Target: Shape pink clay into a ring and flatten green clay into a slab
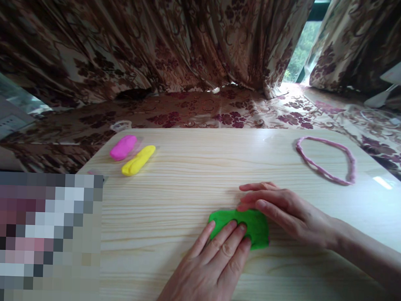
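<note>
A flattened slab of green modelling clay (258,229) lies on the pale wooden table, near its front. My left hand (216,261) rests palm down over it, fingers stretched out and fingertips pressing on its surface; the thumb is mostly cut off by the lower edge. At the slab's far right corner is my right hand (284,210), fingers extended and slightly apart, reaching over the edge of the clay. Whether its lower fingertips touch the clay or the table I cannot tell.
On the table's far left lie a pink clay lump (123,148) and a folded yellow clay roll (138,160). A thin mauve loop (324,172) lies at the far right. Patterned curtains (191,45) hang behind the table (193,168). The lower left corner is pixelated.
</note>
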`<state>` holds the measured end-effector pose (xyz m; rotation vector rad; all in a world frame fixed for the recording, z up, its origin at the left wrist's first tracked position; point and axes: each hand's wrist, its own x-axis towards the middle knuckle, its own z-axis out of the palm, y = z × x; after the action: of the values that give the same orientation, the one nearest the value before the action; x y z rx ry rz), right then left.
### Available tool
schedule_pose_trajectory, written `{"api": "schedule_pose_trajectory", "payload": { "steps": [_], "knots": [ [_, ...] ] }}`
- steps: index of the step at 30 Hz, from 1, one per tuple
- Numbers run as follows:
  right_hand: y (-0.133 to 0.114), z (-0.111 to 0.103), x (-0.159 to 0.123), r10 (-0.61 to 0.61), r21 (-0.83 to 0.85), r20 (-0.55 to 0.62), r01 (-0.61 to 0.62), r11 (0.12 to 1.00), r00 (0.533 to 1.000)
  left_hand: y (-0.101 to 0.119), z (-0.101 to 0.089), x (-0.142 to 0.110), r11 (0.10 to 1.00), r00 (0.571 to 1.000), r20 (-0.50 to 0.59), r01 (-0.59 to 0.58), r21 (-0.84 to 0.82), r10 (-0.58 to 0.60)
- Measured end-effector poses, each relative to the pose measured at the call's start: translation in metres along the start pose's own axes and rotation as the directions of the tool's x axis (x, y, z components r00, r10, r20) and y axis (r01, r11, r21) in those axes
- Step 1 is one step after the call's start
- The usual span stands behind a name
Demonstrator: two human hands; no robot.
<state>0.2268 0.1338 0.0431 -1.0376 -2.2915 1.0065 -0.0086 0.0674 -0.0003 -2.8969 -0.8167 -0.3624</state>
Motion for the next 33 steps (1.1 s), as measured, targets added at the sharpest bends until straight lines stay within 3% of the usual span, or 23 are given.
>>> {"api": "schedule_pose_trajectory", "payload": {
  "steps": [4, 7, 9, 12, 14, 25, 27, 30, 33],
  "knots": [
    [0.003, 0.001, -0.004, -0.064, -0.149, -0.051, 0.056, 0.987, 0.997, 0.004, 0.001, 0.001, 1.000, 0.997, -0.081, 0.007, -0.030, -0.010],
    [0.002, 0.006, -0.008, -0.085, -0.232, -0.019, 0.079, 0.970, 0.996, 0.002, -0.004, 0.005, 0.994, 0.993, -0.101, 0.051, -0.094, -0.061],
    [0.002, 0.009, -0.009, -0.079, -0.256, -0.024, 0.071, 0.964, 0.997, -0.003, -0.010, 0.011, 0.980, 0.985, -0.062, 0.153, -0.129, -0.162],
    [0.002, 0.011, -0.010, -0.090, -0.265, -0.052, 0.074, 0.961, 0.995, -0.013, -0.016, 0.020, 0.920, 0.934, 0.019, 0.356, -0.164, -0.358],
    [0.004, 0.010, -0.010, -0.091, -0.289, -0.063, 0.069, 0.955, 0.994, -0.017, -0.018, 0.024, 0.888, 0.907, 0.068, 0.421, -0.184, -0.415],
    [0.000, 0.006, -0.001, -0.141, -0.431, -0.027, 0.116, 0.895, 0.990, -0.017, -0.019, 0.030, 0.880, 0.904, 0.061, 0.427, -0.206, -0.424],
    [-0.001, 0.002, -0.005, -0.087, -0.464, -0.093, 0.034, 0.885, 0.992, -0.018, -0.020, 0.030, 0.875, 0.898, 0.049, 0.439, -0.203, -0.438],
    [-0.005, 0.001, -0.016, 0.108, -0.483, -0.217, -0.203, 0.852, 0.970, -0.018, -0.020, 0.033, 0.865, 0.886, 0.030, 0.458, -0.205, -0.462],
    [-0.010, 0.006, -0.023, 0.256, -0.463, -0.188, -0.315, 0.829, 0.948, -0.019, -0.020, 0.039, 0.848, 0.870, 0.026, 0.485, -0.214, -0.492]
  ]
}}
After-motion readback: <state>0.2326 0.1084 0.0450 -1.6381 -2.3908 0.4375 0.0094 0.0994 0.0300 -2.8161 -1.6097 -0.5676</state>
